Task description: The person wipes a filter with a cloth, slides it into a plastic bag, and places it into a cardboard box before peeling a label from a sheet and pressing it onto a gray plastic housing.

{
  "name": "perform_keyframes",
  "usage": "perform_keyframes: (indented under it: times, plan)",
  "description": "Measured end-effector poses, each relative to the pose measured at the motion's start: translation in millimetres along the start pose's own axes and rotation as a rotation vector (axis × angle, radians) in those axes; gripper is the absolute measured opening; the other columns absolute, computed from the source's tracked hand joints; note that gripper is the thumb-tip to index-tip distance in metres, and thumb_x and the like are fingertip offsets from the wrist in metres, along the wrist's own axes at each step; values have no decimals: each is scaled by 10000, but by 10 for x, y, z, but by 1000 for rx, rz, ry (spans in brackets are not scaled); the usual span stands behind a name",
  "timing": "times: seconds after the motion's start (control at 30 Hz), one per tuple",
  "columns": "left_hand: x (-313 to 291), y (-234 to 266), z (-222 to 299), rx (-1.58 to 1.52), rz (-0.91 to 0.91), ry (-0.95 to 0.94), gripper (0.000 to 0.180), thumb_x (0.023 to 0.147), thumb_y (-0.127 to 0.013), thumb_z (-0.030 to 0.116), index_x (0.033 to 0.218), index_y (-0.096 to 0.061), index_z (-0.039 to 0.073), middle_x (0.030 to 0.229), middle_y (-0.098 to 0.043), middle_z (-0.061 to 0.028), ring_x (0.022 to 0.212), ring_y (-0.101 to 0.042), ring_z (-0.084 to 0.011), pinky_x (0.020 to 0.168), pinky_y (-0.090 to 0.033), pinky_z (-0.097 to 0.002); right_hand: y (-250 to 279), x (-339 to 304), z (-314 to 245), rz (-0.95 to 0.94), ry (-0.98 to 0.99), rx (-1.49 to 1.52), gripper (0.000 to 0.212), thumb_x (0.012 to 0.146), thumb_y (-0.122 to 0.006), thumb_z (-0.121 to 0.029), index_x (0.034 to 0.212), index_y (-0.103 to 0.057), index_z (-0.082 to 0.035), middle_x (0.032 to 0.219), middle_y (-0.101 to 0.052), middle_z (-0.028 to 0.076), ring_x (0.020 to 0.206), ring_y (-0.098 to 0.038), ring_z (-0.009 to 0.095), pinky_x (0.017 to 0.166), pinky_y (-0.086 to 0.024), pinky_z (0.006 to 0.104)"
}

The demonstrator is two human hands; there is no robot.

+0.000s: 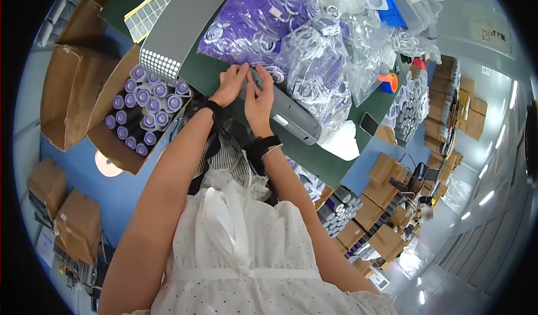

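A dark grey cylinder [295,118] with a small white label lies slantwise on the green table [330,166], close to its near edge. Both of my hands are at the cylinder's far left end. My left hand [230,85] presses its fingertips together against that end. My right hand [259,101] rests on the cylinder with its fingers bent over it. What lies under the fingertips is too small to make out. Just beyond them sits a clear bag of purple parts and white rings [258,21]. Beside the cylinder is a clear bag of white rings [319,63].
On the left stands an open cardboard box [103,130] of cylinders with purple ends. A grey sheet with white dots [179,29] and a yellow-edged label sheet [154,12] lie at the back left. To the right are a phone [368,124], an orange tape roll [389,83] and a blue tray [394,17].
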State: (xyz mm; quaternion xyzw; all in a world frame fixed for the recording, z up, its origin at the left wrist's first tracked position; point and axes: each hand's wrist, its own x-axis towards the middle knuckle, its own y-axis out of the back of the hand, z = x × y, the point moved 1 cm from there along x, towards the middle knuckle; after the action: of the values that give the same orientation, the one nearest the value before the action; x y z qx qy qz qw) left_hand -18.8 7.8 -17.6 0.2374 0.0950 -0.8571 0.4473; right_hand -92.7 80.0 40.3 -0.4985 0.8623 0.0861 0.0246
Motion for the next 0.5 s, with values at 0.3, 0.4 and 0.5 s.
perform_keyframes:
  times: [0.3, 0.4, 0.5]
  plan:
    - [-14, 13, 37, -39, -27, 142, 556, 946, -391, 512, 1200, -503, 30, 1133, -500, -146, 1090, -355, -303, 983, -293, -362, -51, -44, 72, -12, 140, -444, 479, 888, -379, 15, 1363, -320, 35, 1402, -368, 228, 1304, -377, 357, 1124, -213, 470]
    - [42, -3, -57, -11, -24, 100, 505, 968, -367, 480, 1225, -487, 62, 1104, -494, -130, 1053, -371, -276, 960, -296, -347, -14, -38, 21, -70, 263, -641, 542, 833, -410, 29, 1363, -301, 50, 1405, -357, 230, 1313, -336, 381, 1129, -201, 490]
    - [86, -5, -180, 68, -49, 3, 451, 982, -362, 428, 1242, -484, 80, 1125, -494, -116, 1061, -381, -278, 955, -289, -344, 17, -36, 16, -127, 380, -752, 537, 842, -413, 13, 1362, -289, 66, 1422, -338, 228, 1319, -326, 388, 1129, -204, 491]
